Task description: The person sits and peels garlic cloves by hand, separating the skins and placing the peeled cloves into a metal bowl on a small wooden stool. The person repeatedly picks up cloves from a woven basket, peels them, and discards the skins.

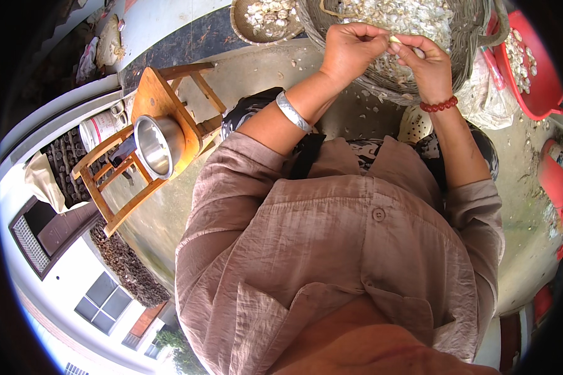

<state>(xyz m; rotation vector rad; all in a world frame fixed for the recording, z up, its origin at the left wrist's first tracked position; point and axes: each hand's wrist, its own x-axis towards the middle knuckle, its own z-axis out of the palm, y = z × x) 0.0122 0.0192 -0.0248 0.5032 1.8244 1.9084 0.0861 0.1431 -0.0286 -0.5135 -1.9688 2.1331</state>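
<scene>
My left hand (354, 54) and my right hand (427, 65) meet fingertip to fingertip over a wicker basket (467, 37). Between them is a small pale yellow-green piece (393, 40), perhaps a peeled clove or kernel, pinched by both hands. A second whitish piece (419, 53) rests in the fingers of my right hand. Papery whitish shells or skins (417, 18) cover much of the basket's inside. A silver bangle (293, 112) circles my left forearm, and red beads (438, 105) circle my right wrist.
Left of the basket is a shallow woven tray (238, 26) with pale pieces. A red basin (544, 101) at right holds more. A steel bowl (152, 147) sits on a wooden chair (157, 93). A white bag (490, 110) lies beside the basket.
</scene>
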